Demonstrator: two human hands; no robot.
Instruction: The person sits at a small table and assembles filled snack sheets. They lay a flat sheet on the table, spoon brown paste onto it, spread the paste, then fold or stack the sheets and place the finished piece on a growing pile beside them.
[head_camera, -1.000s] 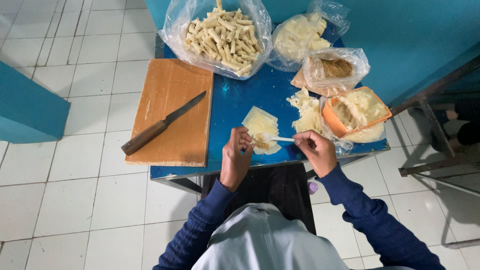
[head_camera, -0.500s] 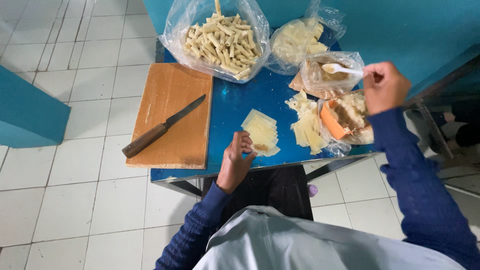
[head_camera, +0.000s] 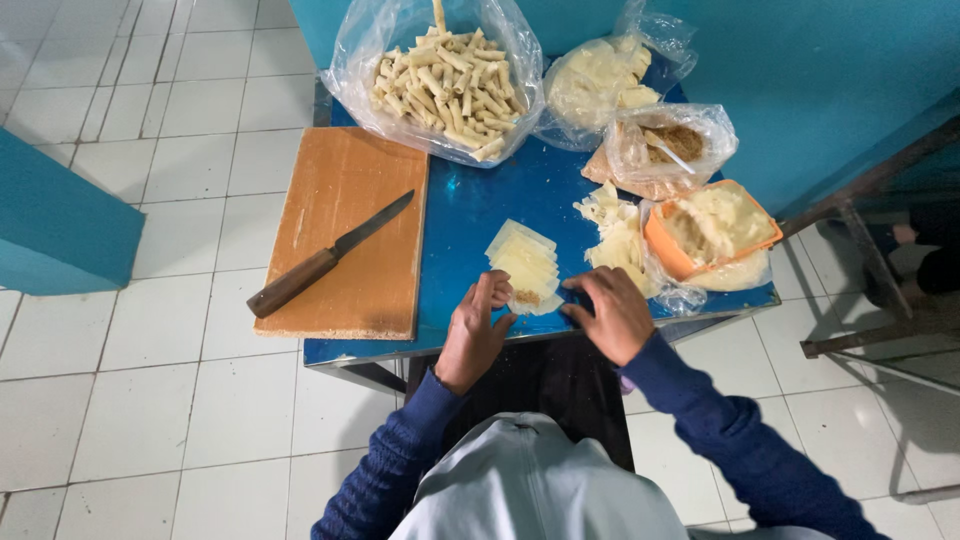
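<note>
A small stack of pale square wrappers (head_camera: 525, 265) lies on the blue table (head_camera: 455, 225) near its front edge, with a dab of brown filling on the nearest sheet. My left hand (head_camera: 475, 330) touches the stack's near left corner with its fingertips. My right hand (head_camera: 610, 312) rests at the stack's near right corner, fingers curled on the sheet's edge. Neither hand holds a tool. A spoon (head_camera: 668, 152) sits in the bag of brown filling (head_camera: 670, 148) at the back right.
A wooden cutting board (head_camera: 345, 235) with a wooden-handled knife (head_camera: 325, 257) lies at the left. A plastic bag of rolled sticks (head_camera: 440, 75) and another bag of wrappers (head_camera: 600, 80) stand at the back. An orange tub (head_camera: 715, 225) and loose wrappers (head_camera: 615, 225) sit at right.
My right hand came back from the filling bag at the back right, left the spoon there, and now rests on the wrapper stack. My left hand stayed by the stack.
</note>
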